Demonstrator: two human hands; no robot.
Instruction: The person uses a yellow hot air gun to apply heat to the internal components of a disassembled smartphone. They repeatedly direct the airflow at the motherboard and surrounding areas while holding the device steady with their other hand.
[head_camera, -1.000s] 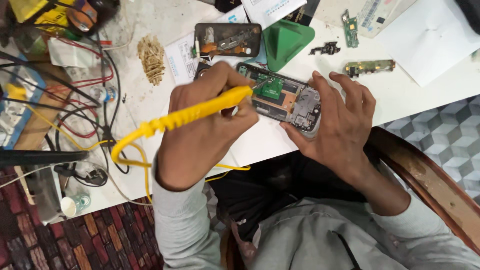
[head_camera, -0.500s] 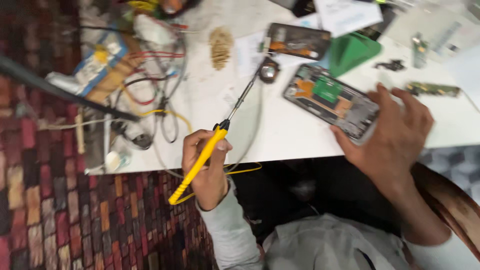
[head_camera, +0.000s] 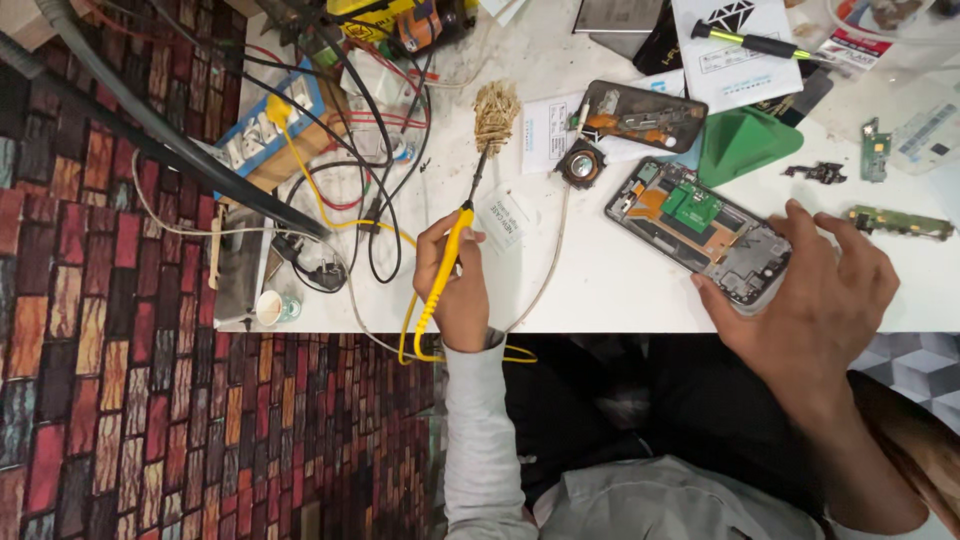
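Two hands at a repair worktop (head_camera: 620, 290), one on a soldering iron, one on an opened phone.

The left hand (head_camera: 455, 285) is closed around the yellow soldering iron (head_camera: 445, 270), whose tip points far into a wad of brass wool (head_camera: 495, 110). The right hand (head_camera: 815, 295) lies spread, fingertips pressing the near right end of the opened phone (head_camera: 700, 230), which rests flat on the worktop right of centre. A green wedge (head_camera: 745, 145) sits just beyond the phone; a tangle of cables (head_camera: 350, 170) lies far left.
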